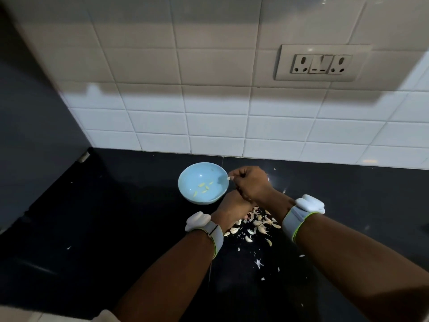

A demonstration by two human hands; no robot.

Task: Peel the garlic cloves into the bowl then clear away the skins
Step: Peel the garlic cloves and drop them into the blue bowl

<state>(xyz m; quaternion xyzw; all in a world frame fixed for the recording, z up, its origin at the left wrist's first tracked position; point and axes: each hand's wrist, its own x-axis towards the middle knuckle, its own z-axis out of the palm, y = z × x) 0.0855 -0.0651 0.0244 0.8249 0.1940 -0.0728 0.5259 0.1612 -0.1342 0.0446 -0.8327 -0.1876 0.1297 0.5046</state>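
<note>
Blue bowl [201, 183]: right hand [251, 182] pinches clove [228, 178] at rim for dropping; left hand [233, 209] curled over skins [260, 223], grip unclear

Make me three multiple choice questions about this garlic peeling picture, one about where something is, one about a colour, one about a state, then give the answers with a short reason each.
1. Where does the pile of garlic skins lie?
A. On the black counter, nearer the person than the bowl
B. Inside the bowl
C. On the wall tiles

2. What colour is the bowl?
A. Red
B. Light blue
C. Black

3. What is the right hand doing?
A. Lying flat on the counter
B. Pinching a small garlic piece at the bowl's rim
C. Gripping the bowl's rim

Answers:
1. A, the skins are scattered on the dark counter between the wrists.
2. B, the bowl shows pale blue against the black counter.
3. B, the fingertips hold a pale piece right at the bowl's right edge.
</note>
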